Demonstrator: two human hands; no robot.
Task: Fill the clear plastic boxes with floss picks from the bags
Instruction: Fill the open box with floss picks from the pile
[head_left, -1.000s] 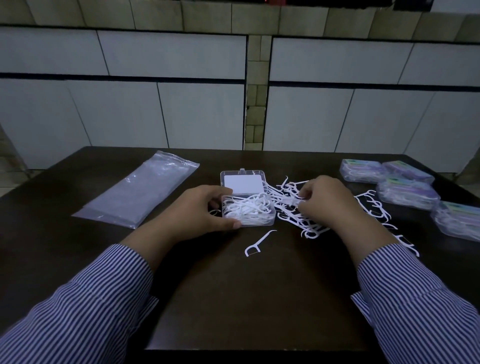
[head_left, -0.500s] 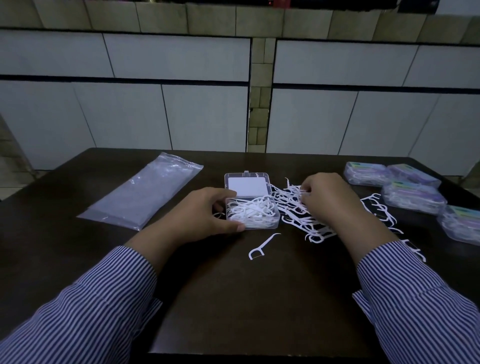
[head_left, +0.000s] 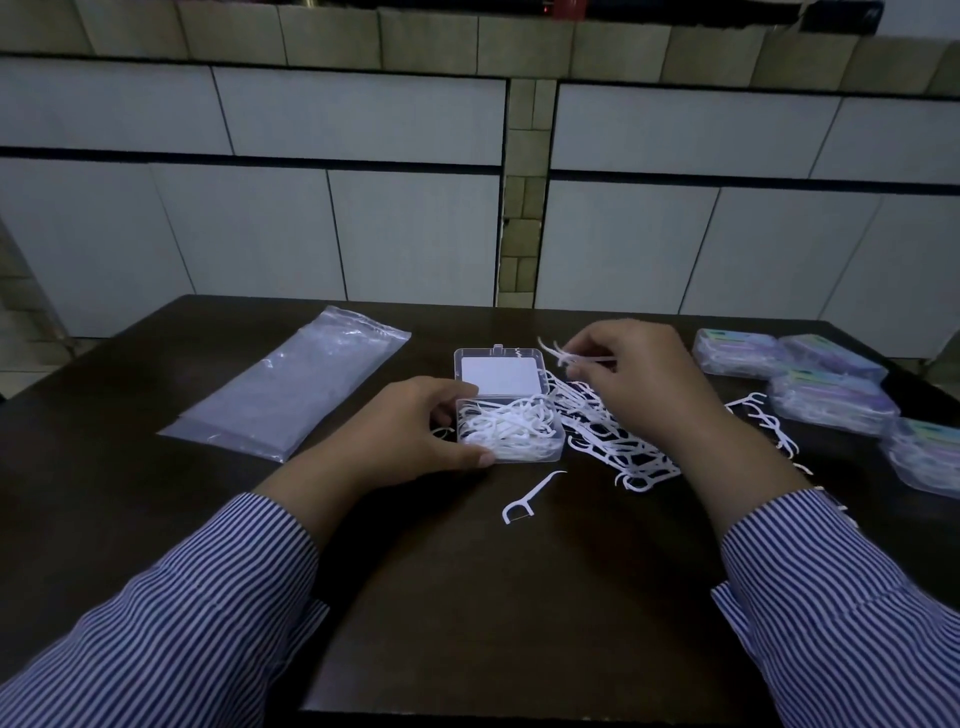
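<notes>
The clear plastic box (head_left: 511, 432) sits open at the middle of the dark table (head_left: 467, 597), its tray heaped with white floss picks and its lid (head_left: 500, 375) folded back behind it. Your left hand (head_left: 415, 431) curls round the tray's near-left corner and steadies it. A second ago your right hand (head_left: 631, 371) was down in the loose pile of picks (head_left: 610, 441) just right of the box; now it has lifted clear, pinching a few picks (head_left: 563, 356) between thumb and fingertips above the lid's right edge. That reads as one more small load on its way in, and the tray looks nearly full. One stray pick (head_left: 530, 499) lies nearer you. The flattened bag (head_left: 291, 384) lies well to the left, and the filled boxes (head_left: 831, 384) are gathered at the right edge.
</notes>
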